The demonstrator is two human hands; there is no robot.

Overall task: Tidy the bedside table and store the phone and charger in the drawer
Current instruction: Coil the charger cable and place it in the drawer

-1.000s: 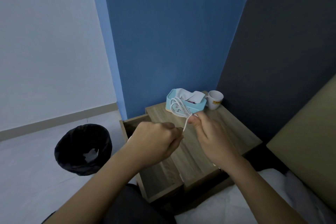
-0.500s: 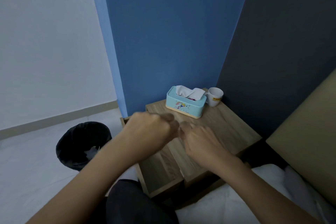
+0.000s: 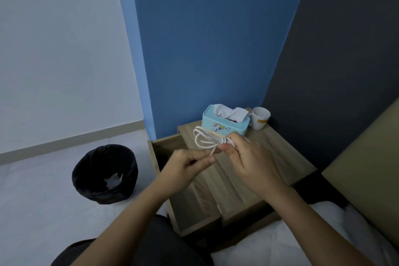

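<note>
Holding a coiled white charger cable (image 3: 206, 141) above the bedside table (image 3: 278, 153), the right hand (image 3: 251, 163) pinches the gathered loops between thumb and curled fingers, with the loops fanning out to the left of the fingertips. The left hand (image 3: 185, 168) is closed in a loose fist, thumb pressed against the forefinger, gripping the single loose strand that runs down from the coil. Both hands are close together, nearly touching, over the front left part of the tabletop.

The drawer (image 3: 164, 149) stands pulled out on the table's left side; its dark interior shows directly behind the left hand, and its contents cannot be made out. The phone cannot be seen.

At the back of the tabletop, against the blue wall, sits a light blue tissue box (image 3: 224, 126) with a white tissue protruding. A white mug (image 3: 260, 117) stands just beside it, in the rear right corner. The remaining tabletop to the right of the hands is bare wood.

On the floor to the left, well apart from the table, stands a black bin (image 3: 104, 174). White bedding (image 3: 280, 244) lies at the table's near edge.
</note>
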